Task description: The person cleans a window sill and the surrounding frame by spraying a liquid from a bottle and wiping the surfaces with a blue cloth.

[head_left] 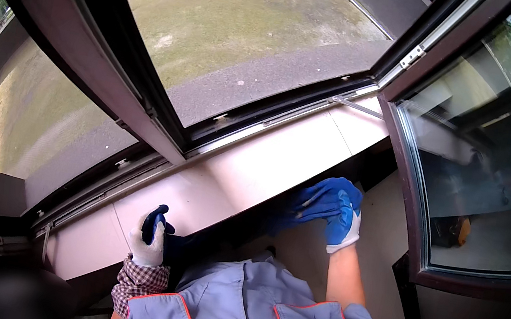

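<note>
My right hand (343,222), in a blue-coated glove with a white cuff, grips a bunched blue cloth (322,199). The cloth hangs just off the inner edge of the pale window sill (280,164), and its lower part fades into shadow. Over the left part of that sill is my left hand (151,238), in a white glove with dark blue fingers. Its thumb and curled fingers stand apart with nothing visible between them. A checked sleeve cover (142,278) wraps the left forearm.
To the right, a dark-framed glass casement (407,186) stands swung inward, held by a metal stay arm (359,107). A thick mullion (100,50) divides the window openings. Outside lies a mossy flat surface (238,23) with a long pole (354,5) at its far side.
</note>
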The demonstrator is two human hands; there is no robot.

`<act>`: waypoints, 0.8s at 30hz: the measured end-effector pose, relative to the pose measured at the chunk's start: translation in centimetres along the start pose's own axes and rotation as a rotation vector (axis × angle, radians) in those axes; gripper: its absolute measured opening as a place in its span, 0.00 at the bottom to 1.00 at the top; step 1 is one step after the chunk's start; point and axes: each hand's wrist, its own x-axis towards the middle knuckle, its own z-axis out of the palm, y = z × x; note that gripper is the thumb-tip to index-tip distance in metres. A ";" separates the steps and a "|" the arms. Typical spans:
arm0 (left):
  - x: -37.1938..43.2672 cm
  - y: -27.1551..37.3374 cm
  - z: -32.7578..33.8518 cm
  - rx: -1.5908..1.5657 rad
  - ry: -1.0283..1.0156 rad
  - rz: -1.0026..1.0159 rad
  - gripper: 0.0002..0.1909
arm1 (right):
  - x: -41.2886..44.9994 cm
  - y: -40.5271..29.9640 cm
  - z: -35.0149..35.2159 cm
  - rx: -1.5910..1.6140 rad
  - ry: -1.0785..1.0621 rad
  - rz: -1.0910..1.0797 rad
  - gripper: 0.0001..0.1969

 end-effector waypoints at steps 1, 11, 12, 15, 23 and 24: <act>0.3 0.0 -0.2 0.010 -0.010 -0.014 0.14 | 0.7 -0.5 0.2 -0.032 -0.118 0.070 0.14; 0.7 -0.3 0.2 0.032 -0.011 -0.020 0.15 | 8.8 5.7 13.5 -0.862 -0.427 -0.501 0.23; 0.6 -0.2 -0.1 0.049 -0.011 -0.030 0.15 | 8.2 4.3 16.6 -1.046 -0.492 -0.516 0.23; 0.5 -0.4 -0.2 0.051 -0.017 -0.041 0.16 | 9.4 4.2 20.6 -1.649 -0.524 -0.305 0.30; 0.6 -0.9 -0.6 0.028 -0.032 -0.017 0.16 | 7.5 6.3 20.8 -1.770 -0.650 -0.464 0.22; 0.6 -1.0 -0.7 0.033 -0.034 -0.014 0.17 | 6.7 6.3 22.1 -1.837 -0.696 -0.418 0.22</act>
